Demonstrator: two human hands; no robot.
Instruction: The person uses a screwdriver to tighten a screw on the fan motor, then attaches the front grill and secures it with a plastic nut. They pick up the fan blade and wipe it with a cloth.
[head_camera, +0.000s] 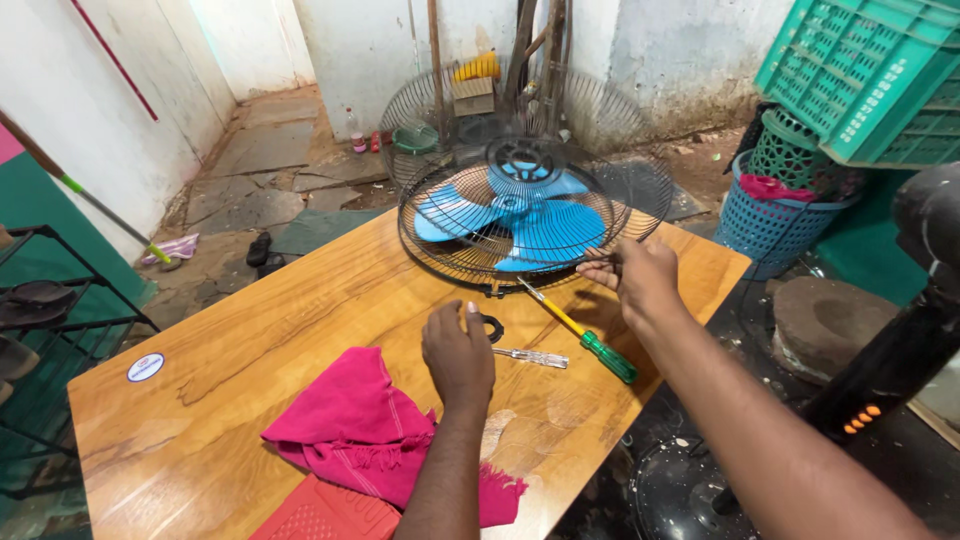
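Note:
A black wire fan guard (455, 245) with a blue fan blade (525, 215) inside lies on the far part of a wooden table (250, 340). My right hand (640, 275) grips the guard's rim at its right side. My left hand (458, 352) rests on the tabletop with fingers curled, touching a small black ring-shaped part (492, 328). A screwdriver with a yellow shaft and green handle (590, 343) lies between my hands, and a second one with a clear handle (533, 357) lies beside my left hand.
A pink cloth (345, 430) and a red ribbed object (320, 515) lie at the table's near edge. More wire guards (610, 120) lean against the far wall. Green crates (860, 70) and a blue basket (765, 225) stand at right, a black rack (60, 320) at left.

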